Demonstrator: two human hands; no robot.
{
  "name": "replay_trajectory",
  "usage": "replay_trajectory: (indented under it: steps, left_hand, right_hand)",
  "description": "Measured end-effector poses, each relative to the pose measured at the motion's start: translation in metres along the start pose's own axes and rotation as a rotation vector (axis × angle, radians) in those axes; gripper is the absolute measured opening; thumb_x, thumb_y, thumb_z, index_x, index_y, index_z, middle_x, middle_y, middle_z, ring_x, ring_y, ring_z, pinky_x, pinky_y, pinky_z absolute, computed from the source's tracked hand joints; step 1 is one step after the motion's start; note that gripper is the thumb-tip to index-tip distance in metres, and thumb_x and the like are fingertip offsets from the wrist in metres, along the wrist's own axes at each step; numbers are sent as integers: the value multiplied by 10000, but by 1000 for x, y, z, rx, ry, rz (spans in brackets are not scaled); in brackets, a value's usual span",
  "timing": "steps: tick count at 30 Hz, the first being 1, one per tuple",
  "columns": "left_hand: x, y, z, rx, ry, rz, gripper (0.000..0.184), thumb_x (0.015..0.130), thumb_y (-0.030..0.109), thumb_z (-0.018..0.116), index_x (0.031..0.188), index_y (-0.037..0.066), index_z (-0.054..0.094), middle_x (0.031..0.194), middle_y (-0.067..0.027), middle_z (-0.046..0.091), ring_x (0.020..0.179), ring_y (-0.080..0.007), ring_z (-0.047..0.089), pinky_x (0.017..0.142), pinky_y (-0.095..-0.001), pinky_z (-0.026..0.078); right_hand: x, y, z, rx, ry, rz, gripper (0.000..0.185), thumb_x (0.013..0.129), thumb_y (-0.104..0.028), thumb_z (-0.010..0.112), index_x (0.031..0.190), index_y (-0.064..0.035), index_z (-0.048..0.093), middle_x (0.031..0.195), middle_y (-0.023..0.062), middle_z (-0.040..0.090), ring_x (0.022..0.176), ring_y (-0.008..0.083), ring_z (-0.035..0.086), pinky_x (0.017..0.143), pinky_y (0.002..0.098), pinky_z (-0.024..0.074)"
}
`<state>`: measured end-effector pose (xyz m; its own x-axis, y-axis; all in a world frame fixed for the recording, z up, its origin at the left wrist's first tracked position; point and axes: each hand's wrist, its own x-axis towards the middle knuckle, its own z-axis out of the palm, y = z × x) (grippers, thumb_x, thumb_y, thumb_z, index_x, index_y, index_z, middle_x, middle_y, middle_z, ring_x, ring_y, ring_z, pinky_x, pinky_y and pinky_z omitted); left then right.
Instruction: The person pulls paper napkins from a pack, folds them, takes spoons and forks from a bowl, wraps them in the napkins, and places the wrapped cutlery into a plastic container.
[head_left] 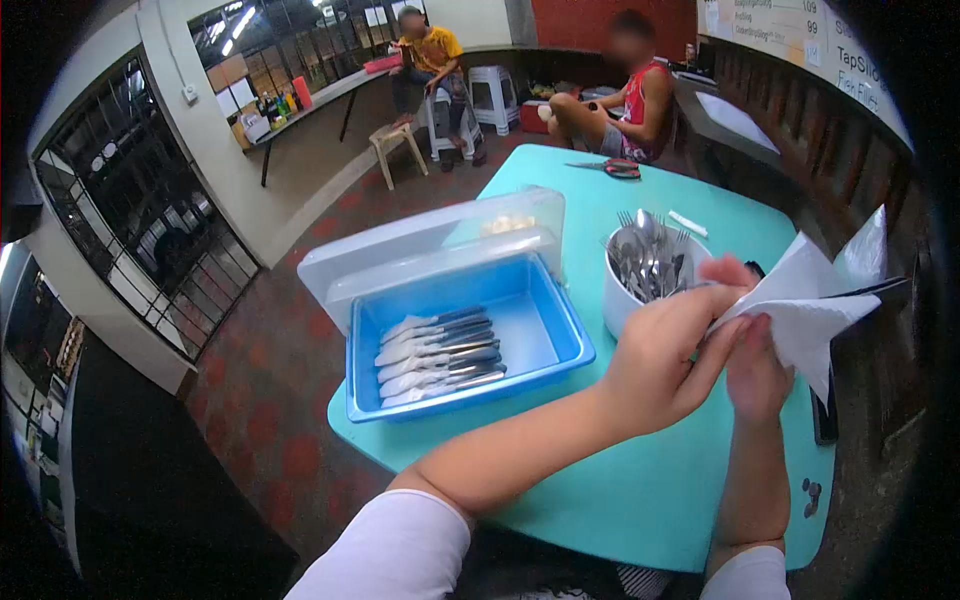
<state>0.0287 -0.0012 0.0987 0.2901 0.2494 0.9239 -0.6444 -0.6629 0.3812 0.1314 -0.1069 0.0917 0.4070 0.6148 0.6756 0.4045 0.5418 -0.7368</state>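
My left hand (665,350) pinches a white paper napkin (795,310) between thumb and fingers, above the right part of the table. Against the napkin's lower side, my right hand (760,375) is closed, partly hidden and a little blurred. A thin dark piece sticks out of the folds at the right; what it belongs to is hidden. Just left of the napkin stands a white tub (625,300) packed with forks and spoons (650,255). In the blue tray (540,365), several napkin-wrapped cutlery sets (440,350) lie in a row, dark handles pointing right.
A clear lid (430,240) leans up behind the tray. Red-handled scissors (620,168) lie at the far end of the turquoise table (620,500). Coins (811,497) and a dark phone-like object (825,415) are near the right edge. Two people sit beyond the table.
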Motion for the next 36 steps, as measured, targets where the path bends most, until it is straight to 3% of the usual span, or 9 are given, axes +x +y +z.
replay_trajectory:
  steps: [4,6,10,14,22,31,32,35,36]
  left_hand:
    - [4,-2,-3,-8,-11,-8,180,925,24,652,1094,-38,642,874,-131,696,698,-149,675,624,-266,531]
    - [3,-3,-1,-13,-14,-21,177,933,28,645,1095,-43,629,857,-128,688,694,-148,672,624,-262,528]
    - [4,-8,-3,-9,-71,-38,184,929,19,633,1098,-44,597,812,-122,658,665,-159,656,598,-264,509]
    - [8,-3,-6,2,-88,-43,199,916,12,633,1099,-46,579,804,-121,638,662,-165,642,588,-274,493]
    - [8,-5,-7,-8,-58,-8,167,888,22,682,1032,-25,613,802,-88,639,663,-112,595,588,-244,464]
    - [14,-11,-23,-52,-71,-157,120,898,51,695,936,13,587,768,-22,621,643,-38,528,564,-197,401]
    - [14,-14,-23,-78,-34,-185,122,900,53,693,927,18,579,760,-19,617,641,-35,528,564,-197,401]
    - [21,-7,-25,-272,67,-416,114,896,23,644,884,10,531,706,-13,530,611,-66,483,541,-243,376]
    - [24,-8,-27,-316,79,-486,121,901,31,644,879,12,526,711,-5,533,614,-61,489,543,-238,377]
  right_hand:
    - [-3,-1,-18,-163,184,97,552,962,-413,634,1325,-10,531,1272,188,635,1202,245,587,1051,409,430]
    - [-5,2,-21,-93,168,106,484,994,-344,599,1319,8,531,1271,173,628,1194,227,571,1063,397,404]
    - [-7,5,-18,-58,322,128,381,905,-200,743,1206,-13,602,1147,101,671,1063,187,621,953,349,476]
    - [-11,11,-16,-76,402,55,320,897,-148,747,1162,-15,628,1082,70,669,1014,165,618,908,328,485]
    - [-9,3,-3,-63,322,-17,281,908,-139,732,1135,-5,632,1070,62,666,977,164,624,892,336,494]
    - [12,20,-70,-280,341,156,248,997,-220,617,1086,-2,694,911,26,653,832,118,582,799,275,469]
    - [17,16,-75,-50,344,120,275,1011,-248,593,1059,-8,717,843,6,624,783,113,555,758,249,435]
    - [29,6,-73,-389,634,-58,297,1013,-278,592,1058,-13,719,815,-5,601,781,98,531,749,244,425]
    - [26,-1,-66,-575,692,-119,236,968,-239,651,1076,-43,727,854,23,622,826,126,550,760,263,431]
